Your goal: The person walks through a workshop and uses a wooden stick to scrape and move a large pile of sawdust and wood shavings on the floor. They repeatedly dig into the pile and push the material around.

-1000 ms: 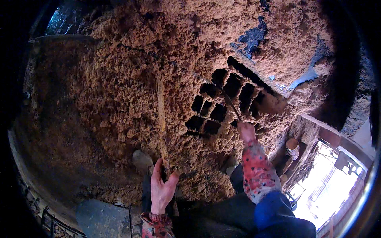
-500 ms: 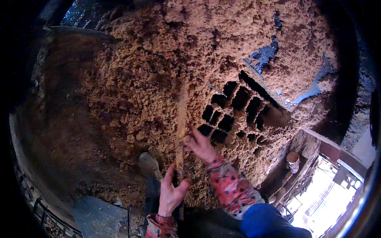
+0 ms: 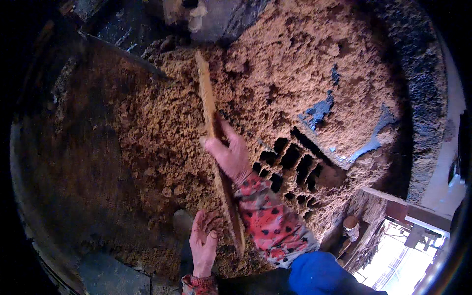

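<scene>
Wooden strip (image 3: pixel 207 93), long, narrow and yellowish-brown, with rough edges, set lengthwise over a heap of crumbly reddish-brown material (image 3: pixel 162 132). The right hand (image 3: pixel 230 156) grasps it near mid-length; the left hand (image 3: pixel 203 248), empty with fingers loosely bent, is just beside its lower part. Dark flooring (image 3: pixel 73 172) lies at left; daylight enters through an opening (image 3: pixel 398 260) at lower right (a short round log (image 3: pixel 351 228) stands near). Dark holes (image 3: pixel 290 156) pit the heap, partly hidden by the spotted red sleeve (image 3: pixel 268 216).
</scene>
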